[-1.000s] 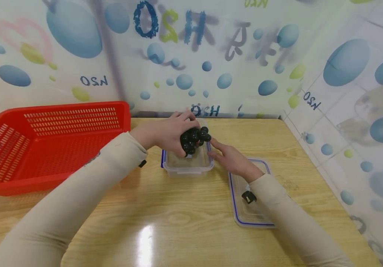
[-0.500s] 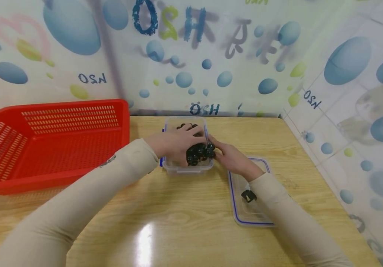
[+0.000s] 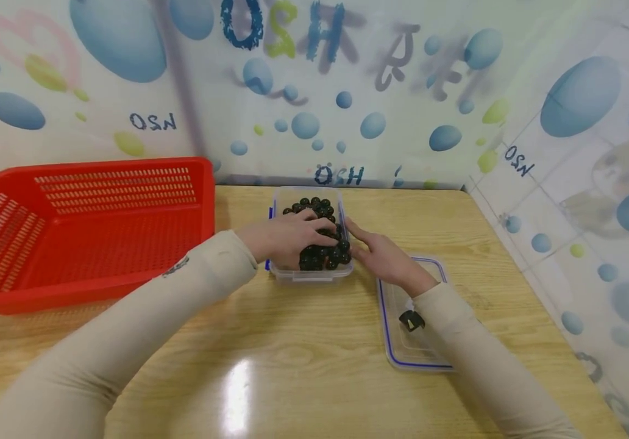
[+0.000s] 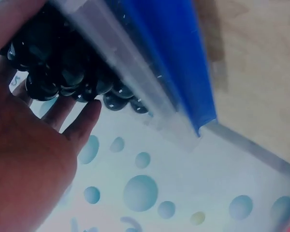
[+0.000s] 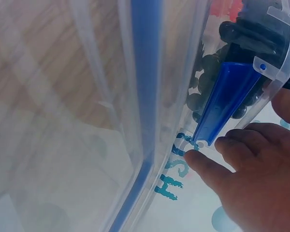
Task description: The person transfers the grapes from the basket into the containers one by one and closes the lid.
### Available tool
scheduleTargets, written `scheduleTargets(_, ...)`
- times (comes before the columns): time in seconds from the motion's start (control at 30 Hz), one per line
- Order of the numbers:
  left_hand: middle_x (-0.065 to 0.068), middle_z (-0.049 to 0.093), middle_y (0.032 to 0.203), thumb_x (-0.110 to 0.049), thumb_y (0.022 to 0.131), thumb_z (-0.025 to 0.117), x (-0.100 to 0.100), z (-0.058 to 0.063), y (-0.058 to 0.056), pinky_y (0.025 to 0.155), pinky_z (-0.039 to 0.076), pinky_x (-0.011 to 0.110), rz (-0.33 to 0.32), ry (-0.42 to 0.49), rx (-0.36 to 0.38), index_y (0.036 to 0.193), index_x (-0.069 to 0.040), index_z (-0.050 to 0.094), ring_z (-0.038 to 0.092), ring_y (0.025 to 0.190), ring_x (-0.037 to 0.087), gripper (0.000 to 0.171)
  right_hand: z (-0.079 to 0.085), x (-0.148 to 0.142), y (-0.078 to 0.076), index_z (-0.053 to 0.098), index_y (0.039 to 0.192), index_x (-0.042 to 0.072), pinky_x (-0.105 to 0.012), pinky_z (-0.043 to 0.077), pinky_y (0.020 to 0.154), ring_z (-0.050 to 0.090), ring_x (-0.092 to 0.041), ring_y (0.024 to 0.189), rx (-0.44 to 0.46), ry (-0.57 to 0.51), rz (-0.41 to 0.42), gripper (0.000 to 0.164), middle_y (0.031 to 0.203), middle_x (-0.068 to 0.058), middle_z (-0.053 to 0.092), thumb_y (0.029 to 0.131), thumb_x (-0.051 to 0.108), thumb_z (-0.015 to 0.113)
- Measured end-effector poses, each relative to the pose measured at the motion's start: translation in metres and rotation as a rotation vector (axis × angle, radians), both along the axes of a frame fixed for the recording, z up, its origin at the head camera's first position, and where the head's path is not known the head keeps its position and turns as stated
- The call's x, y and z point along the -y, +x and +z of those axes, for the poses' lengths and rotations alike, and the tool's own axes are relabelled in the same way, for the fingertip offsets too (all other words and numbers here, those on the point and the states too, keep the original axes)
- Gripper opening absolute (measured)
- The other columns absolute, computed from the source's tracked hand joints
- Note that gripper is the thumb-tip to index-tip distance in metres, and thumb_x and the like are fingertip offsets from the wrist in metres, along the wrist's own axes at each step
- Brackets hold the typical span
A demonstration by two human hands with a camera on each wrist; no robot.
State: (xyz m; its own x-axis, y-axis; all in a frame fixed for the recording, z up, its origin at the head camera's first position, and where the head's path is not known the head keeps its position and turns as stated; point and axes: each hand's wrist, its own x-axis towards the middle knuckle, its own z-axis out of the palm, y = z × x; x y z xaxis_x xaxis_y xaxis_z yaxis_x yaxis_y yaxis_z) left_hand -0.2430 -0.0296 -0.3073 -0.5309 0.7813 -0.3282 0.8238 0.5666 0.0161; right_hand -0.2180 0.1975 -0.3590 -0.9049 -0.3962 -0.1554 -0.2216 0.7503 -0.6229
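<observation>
A clear plastic box [image 3: 314,276] with blue clips stands near the back of the table, its long side running away from me. Black grapes [image 3: 314,203] fill its far part, and a bunch of them lies at the near right corner. My left hand [image 3: 295,235] reaches into the box with its fingers spread round this bunch of black grapes [image 4: 70,67]; its fingertips are partly hidden among the fruit in the head view. Outside the box, my right hand [image 3: 383,259] touches the right wall with fairly straight fingers, close to a blue clip [image 5: 227,99].
A clear lid [image 3: 397,347] with a blue seal lies flat under my right forearm. To the left stands a large red basket [image 3: 128,225] with slotted sides. A patterned wall rises behind the table [image 3: 292,366], another on the right.
My left hand has lowered the bunch of black grapes from above the box into its near right part. My right hand stays by the box's right wall.
</observation>
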Motion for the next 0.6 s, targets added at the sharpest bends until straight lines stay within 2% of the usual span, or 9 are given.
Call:
scheduleTargets(0.07, 0.000, 0.020, 0.159, -0.002, 0.088, 0.068, 0.002, -0.002, 0.001, 0.098, 0.043, 0.044, -0.003, -0.005, 0.009, 0.152, -0.025, 0.038, 0.023, 0.140, 0.032, 0.074, 0.000, 0.000, 0.000, 0.015, 0.158, 0.023, -0.050, 0.038, 0.103, 0.049, -0.033, 0.127, 0.002, -0.007, 0.000, 0.060, 0.156, -0.014, 0.028, 0.106, 0.027, 0.044)
scheduleTargets(0.1, -0.001, 0.020, 0.160, 0.001, 0.089, 0.065, 0.003, -0.003, 0.001, 0.099, 0.043, 0.044, -0.004, -0.005, 0.012, 0.153, -0.025, 0.037, 0.022, 0.141, 0.032, 0.074, 0.000, 0.000, 0.000, 0.015, 0.158, 0.023, -0.050, 0.035, 0.106, 0.038, -0.033, 0.136, 0.002, -0.007, -0.004, 0.060, 0.157, -0.012, 0.027, 0.106, 0.028, 0.044)
scheduleTargets(0.2, 0.001, 0.018, 0.161, 0.006, 0.091, 0.058, 0.008, -0.010, 0.002, 0.105, 0.038, 0.045, -0.022, 0.016, 0.043, 0.155, -0.020, 0.031, 0.016, 0.143, 0.034, 0.075, 0.000, 0.000, 0.000, 0.015, 0.158, 0.022, -0.051, 0.031, 0.110, 0.034, -0.033, 0.138, -0.004, -0.011, 0.000, 0.060, 0.157, -0.011, 0.026, 0.106, 0.029, 0.044)
scheduleTargets(0.27, 0.001, 0.015, 0.162, 0.010, 0.090, 0.052, 0.011, -0.015, 0.001, 0.108, 0.035, 0.046, -0.019, 0.061, 0.108, 0.156, -0.018, 0.026, 0.010, 0.146, 0.033, 0.077, -0.001, 0.000, 0.000, 0.016, 0.158, 0.022, -0.050, 0.029, 0.110, 0.033, -0.033, 0.139, -0.008, -0.009, -0.001, 0.060, 0.157, -0.011, 0.027, 0.106, 0.029, 0.044)
scheduleTargets(0.37, 0.002, 0.013, 0.163, 0.014, 0.084, 0.041, 0.017, -0.022, -0.003, 0.114, 0.022, 0.050, 0.016, 0.161, 0.261, 0.157, -0.015, 0.022, -0.001, 0.148, 0.030, 0.081, -0.001, 0.000, 0.001, 0.016, 0.158, 0.021, -0.050, 0.029, 0.111, 0.034, -0.033, 0.138, -0.007, -0.012, 0.003, 0.060, 0.157, -0.011, 0.026, 0.106, 0.030, 0.044)
scheduleTargets(0.43, 0.003, 0.013, 0.163, 0.009, 0.081, 0.040, 0.019, -0.025, -0.004, 0.116, 0.012, 0.053, 0.070, 0.248, 0.384, 0.157, -0.014, 0.022, -0.006, 0.148, 0.027, 0.082, -0.002, 0.000, 0.001, 0.016, 0.158, 0.020, -0.050, 0.030, 0.110, 0.034, -0.033, 0.138, -0.010, -0.010, 0.007, 0.060, 0.157, -0.011, 0.026, 0.106, 0.031, 0.044)
scheduleTargets(0.5, 0.003, 0.015, 0.162, -0.002, 0.086, 0.043, 0.020, -0.025, -0.005, 0.115, 0.006, 0.055, 0.111, 0.319, 0.467, 0.157, -0.015, 0.023, -0.006, 0.148, 0.025, 0.075, -0.001, 0.000, 0.001, 0.016, 0.158, 0.020, -0.050, 0.030, 0.110, 0.035, -0.033, 0.138, -0.015, -0.011, 0.011, 0.060, 0.157, -0.011, 0.025, 0.106, 0.031, 0.044)
scheduleTargets(0.6, 0.004, 0.021, 0.161, -0.027, 0.102, 0.042, 0.020, -0.027, -0.004, 0.115, 0.004, 0.055, 0.109, 0.378, 0.481, 0.156, -0.016, 0.027, -0.002, 0.148, 0.028, 0.058, -0.001, 0.001, 0.000, 0.015, 0.158, 0.019, -0.050, 0.029, 0.111, 0.033, -0.033, 0.139, -0.020, -0.009, 0.011, 0.060, 0.158, -0.010, 0.024, 0.106, 0.031, 0.043)
